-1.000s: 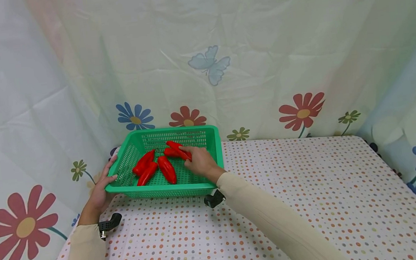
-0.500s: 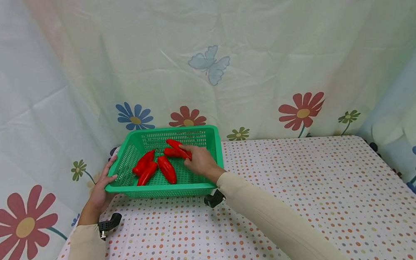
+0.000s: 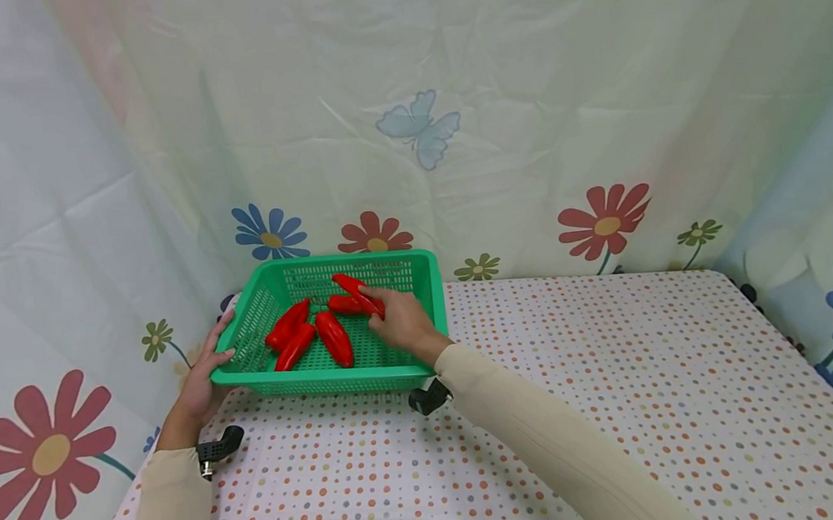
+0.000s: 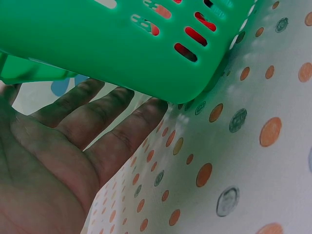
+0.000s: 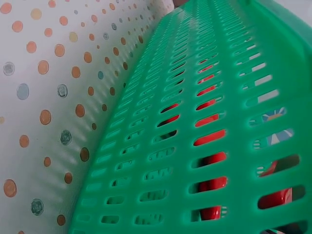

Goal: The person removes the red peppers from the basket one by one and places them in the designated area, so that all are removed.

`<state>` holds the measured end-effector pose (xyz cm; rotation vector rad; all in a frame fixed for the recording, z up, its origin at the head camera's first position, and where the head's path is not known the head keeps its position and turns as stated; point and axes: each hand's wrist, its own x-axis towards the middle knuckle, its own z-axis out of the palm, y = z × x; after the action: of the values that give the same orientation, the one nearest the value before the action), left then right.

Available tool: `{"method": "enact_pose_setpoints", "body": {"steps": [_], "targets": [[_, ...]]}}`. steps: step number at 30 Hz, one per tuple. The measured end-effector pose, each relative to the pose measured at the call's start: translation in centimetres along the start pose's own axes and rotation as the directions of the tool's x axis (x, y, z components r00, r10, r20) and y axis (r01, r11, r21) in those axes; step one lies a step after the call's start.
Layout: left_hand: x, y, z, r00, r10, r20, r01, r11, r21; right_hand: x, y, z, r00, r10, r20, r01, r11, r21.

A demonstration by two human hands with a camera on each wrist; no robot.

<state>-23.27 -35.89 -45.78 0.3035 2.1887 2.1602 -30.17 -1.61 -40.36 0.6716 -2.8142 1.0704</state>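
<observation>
A green plastic basket [image 3: 337, 376] with slotted walls stands at the back left of the table. My left hand [image 3: 209, 376] rests at its left side, thumb over the rim. In the left wrist view the fingers [image 4: 131, 131] of that hand lie straight against the outside of the basket wall [image 4: 122, 73]. My right hand [image 3: 405, 324] reaches inside and pinches a red pepper [image 3: 351, 285], its free end tilted up toward the back. Under it lies another red pepper [image 3: 343, 304]. Several more, among them one red pepper [image 3: 335, 340], lie to the left. The basket wall [image 5: 195, 146] hides my right hand in the right wrist view.
A dotted cloth [image 3: 623, 374] covers the table. Behind it hangs a flowered curtain [image 3: 497, 160], close to the basket's back rim, and it continues along the left side. Dark wrist cameras sit on both forearms, the right camera [image 3: 430, 396] just below the basket's front edge.
The pinched pepper's free end has tipped up slightly toward the back, showing more of the pepper beneath. My left hand and the basket have stayed in place.
</observation>
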Motion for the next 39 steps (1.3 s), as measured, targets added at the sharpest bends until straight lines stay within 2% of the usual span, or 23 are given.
{"method": "enact_pose_setpoints", "body": {"steps": [7, 15, 39], "targets": [[0.03, 0.04, 0.16, 1.000, -0.002, -0.003, 0.002, 1.000, 0.010, -0.05, -0.03, -0.06, 1.000, -0.017, -0.025, 0.017, 1.000, -0.009], [-0.06, 0.16, 0.22, 1.000, -0.009, -0.011, 0.010, 1.000, 0.021, -0.07, -0.09, -0.20, 0.999, 0.017, -0.033, -0.015, 0.999, 0.048], [0.06, 0.31, 0.35, 0.999, -0.031, -0.017, 0.032, 0.999, 0.026, 0.08, -0.04, -0.50, 0.997, 0.039, -0.064, -0.033, 0.995, 0.097]]}}
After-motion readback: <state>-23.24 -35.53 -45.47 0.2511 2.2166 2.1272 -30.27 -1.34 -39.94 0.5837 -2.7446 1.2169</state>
